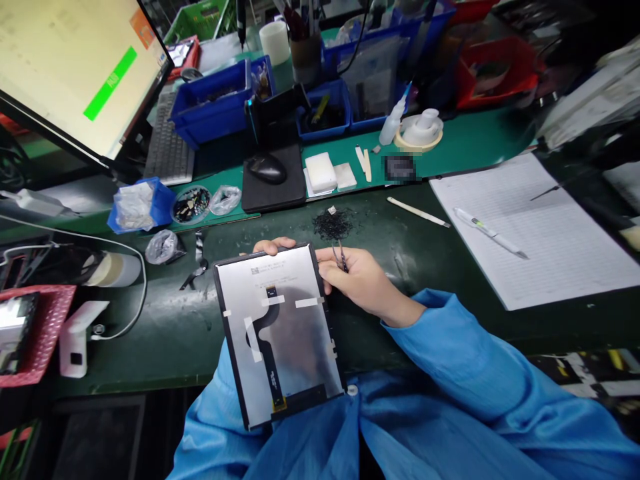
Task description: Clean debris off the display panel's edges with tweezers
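The right grip (357, 277) holds dark tweezers (342, 257) at the far right edge of an LCD panel (310, 340); the left grip (273, 247), mostly hidden behind the panel, holds it with fingers over its far edge. The tilted panel shows a black flex cable (269, 363), and its near edge reaches past the near edge of the counter (165, 347). Just beyond the tweezers lies a heap of black scraps (330, 223). Open room stretches left to a white cabled device (73, 340) and right to lined paper (545, 227). Farther off, a mouse (267, 168) rests on its pad (295, 190)
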The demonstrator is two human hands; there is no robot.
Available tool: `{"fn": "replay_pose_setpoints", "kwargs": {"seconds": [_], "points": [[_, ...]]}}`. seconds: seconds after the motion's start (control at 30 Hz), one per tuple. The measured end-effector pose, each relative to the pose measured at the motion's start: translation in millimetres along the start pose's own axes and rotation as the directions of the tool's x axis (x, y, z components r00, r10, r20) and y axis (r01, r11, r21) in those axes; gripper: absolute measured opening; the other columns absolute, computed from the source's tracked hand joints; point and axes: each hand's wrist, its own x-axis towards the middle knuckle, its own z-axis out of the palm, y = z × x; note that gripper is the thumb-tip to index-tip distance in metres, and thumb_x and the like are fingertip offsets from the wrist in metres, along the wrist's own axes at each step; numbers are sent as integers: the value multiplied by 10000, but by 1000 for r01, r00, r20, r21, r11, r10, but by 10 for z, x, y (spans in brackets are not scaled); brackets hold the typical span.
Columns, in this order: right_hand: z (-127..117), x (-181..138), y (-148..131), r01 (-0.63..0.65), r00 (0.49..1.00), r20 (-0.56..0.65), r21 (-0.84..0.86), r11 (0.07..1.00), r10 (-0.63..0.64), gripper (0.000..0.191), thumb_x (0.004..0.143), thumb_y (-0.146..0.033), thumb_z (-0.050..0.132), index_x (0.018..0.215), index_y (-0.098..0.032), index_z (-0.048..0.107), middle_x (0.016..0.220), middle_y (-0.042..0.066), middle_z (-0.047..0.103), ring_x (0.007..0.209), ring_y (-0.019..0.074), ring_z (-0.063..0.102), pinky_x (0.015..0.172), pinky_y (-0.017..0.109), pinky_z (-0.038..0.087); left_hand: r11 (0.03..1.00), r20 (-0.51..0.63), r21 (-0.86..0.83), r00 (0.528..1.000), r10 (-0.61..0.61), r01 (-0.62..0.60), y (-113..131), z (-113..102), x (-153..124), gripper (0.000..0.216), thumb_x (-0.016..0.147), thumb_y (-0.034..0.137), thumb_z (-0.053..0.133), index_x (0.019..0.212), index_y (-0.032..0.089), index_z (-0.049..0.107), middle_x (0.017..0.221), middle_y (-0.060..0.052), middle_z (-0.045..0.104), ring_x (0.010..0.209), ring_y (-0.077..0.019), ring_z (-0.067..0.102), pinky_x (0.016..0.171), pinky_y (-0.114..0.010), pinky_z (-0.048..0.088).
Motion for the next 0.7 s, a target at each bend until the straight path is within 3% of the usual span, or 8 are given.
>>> {"fn": "replay_pose_setpoints", "kwargs": {"seconds": [0.13, 0.27, 0.4, 0.57, 0.7], "points": [[28, 9, 24, -40, 997, -64, 73, 997, 45, 255, 793, -217, 615, 982, -127, 761, 594, -32, 620, 470, 72, 478, 464, 205, 369, 990, -24, 136, 998, 50, -46, -11, -38, 28, 502, 935, 711, 378, 885, 274, 620, 1021, -68, 682, 858, -227, 684, 749, -425, 614], [76, 35, 72, -146, 978, -102, 281, 949, 180, 225, 754, -298, 663, 903, -143, 727, 636, -36, 598, 385, 35, 341, 324, 198, 184, 973, 101, 200, 990, 100, -118, 32, -58, 39, 532, 935, 718, 391, 861, 252, 639, 986, -68, 702, 883, -224, 690, 814, -416, 603], [109, 50, 78, -203, 958, -97, 428, 881, 269, 231, 709, -323, 714, 869, -158, 683, 600, -56, 525, 440, 63, 409, 307, 171, 211, 937, 72, 278, 977, 199, -211, 76, 52, -49, 564, 956, 721, 375, 880, 237, 655, 1021, -80, 708, 936, -231, 676, 908, -447, 572], [118, 44, 84, -209, 949, -131, 419, 884, 286, 164, 677, -275, 693, 790, -179, 622, 563, -69, 501, 417, 62, 375, 299, 175, 201, 910, 70, 316, 963, 261, -270, 51, 155, -120, 552, 992, 668, 356, 863, 227, 663, 1009, -82, 724, 971, -226, 674, 926, -432, 554], [114, 36, 102, -211, 946, -146, 403, 891, 290, 150, 682, -267, 670, 793, -184, 614, 568, -72, 509, 391, 53, 342, 300, 184, 193, 904, 26, 361, 972, 234, -228, 39, 155, -104, 587, 950, 737, 369, 813, 223, 616, 984, -82, 709, 946, -239, 678, 935, -479, 555]]}}
